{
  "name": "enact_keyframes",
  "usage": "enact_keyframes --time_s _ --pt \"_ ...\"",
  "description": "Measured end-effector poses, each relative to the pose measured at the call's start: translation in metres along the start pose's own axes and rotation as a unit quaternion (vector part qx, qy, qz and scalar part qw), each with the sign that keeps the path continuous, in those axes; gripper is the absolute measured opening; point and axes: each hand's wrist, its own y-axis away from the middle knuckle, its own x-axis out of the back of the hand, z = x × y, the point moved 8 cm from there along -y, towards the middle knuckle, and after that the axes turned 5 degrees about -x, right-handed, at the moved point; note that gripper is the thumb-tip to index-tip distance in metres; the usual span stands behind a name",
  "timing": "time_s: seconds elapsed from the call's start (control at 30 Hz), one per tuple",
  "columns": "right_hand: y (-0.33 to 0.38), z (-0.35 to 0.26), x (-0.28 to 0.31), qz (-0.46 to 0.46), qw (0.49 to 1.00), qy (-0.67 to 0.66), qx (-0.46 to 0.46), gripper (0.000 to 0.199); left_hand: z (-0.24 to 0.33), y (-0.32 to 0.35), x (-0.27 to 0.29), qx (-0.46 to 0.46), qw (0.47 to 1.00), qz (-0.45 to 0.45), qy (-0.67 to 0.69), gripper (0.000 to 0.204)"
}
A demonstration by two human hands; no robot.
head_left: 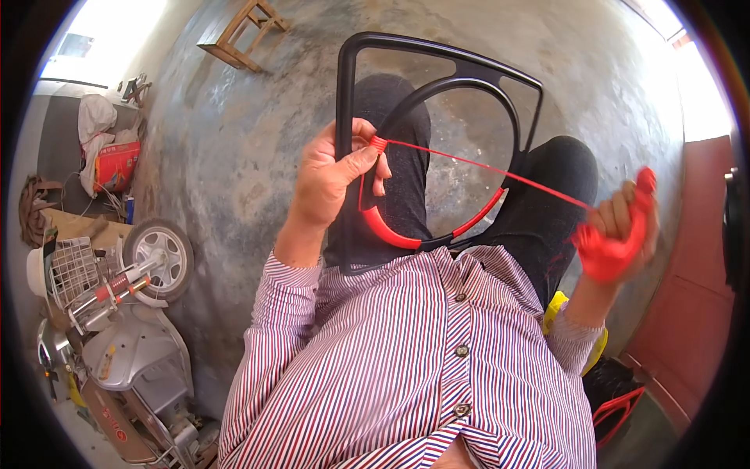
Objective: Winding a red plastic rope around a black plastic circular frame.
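Observation:
A black frame (341, 94) with a round ring (516, 117) inside it is held over my lap. Red cord is wound tightly around lower stretches of the ring, with a bare black gap between two wrapped parts. My left hand (332, 172) grips the ring's left side, thumb and fingers pinching a short red winding (378, 145). From there a single taut strand of red cord (484, 165) runs right to my right hand (619, 215). That hand is closed around a thick red hank of cord (613, 254), well away from the frame.
A wooden stool (244, 39) stands on the concrete floor at the far left. Along the left lie a grey scooter (137, 352), a wheel (158, 258) and a red bag (117, 166). A red door (676, 289) is on the right, with a black bag (609, 383) near it.

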Motion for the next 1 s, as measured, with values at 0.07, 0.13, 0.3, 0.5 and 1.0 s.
enact_keyframes --time_s 0.07,0.13,0.3,0.5,1.0 --pt "-0.011 0.003 0.033 0.126 0.991 0.009 0.048 0.026 -0.001 0.001 -0.005 0.003 1.0 -0.002 -0.02 0.023" --pt "-0.018 0.028 0.037 0.21 0.976 0.032 0.049 0.026 0.0 0.0 -0.007 0.007 0.999 0.002 -0.032 0.024" --pt "-0.046 0.126 -0.021 0.032 0.964 0.198 -0.175 0.035 0.011 0.005 -0.019 -0.006 0.994 -0.003 -0.11 0.023" --pt "-0.064 0.186 -0.038 0.024 0.96 0.182 -0.214 0.027 0.023 0.001 -0.032 -0.065 0.973 -0.015 -0.222 0.015" --pt "-0.063 0.174 -0.057 -0.029 0.893 0.45 -0.004 0.022 0.021 0.007 -0.036 -0.086 0.988 0.003 -0.129 0.014"
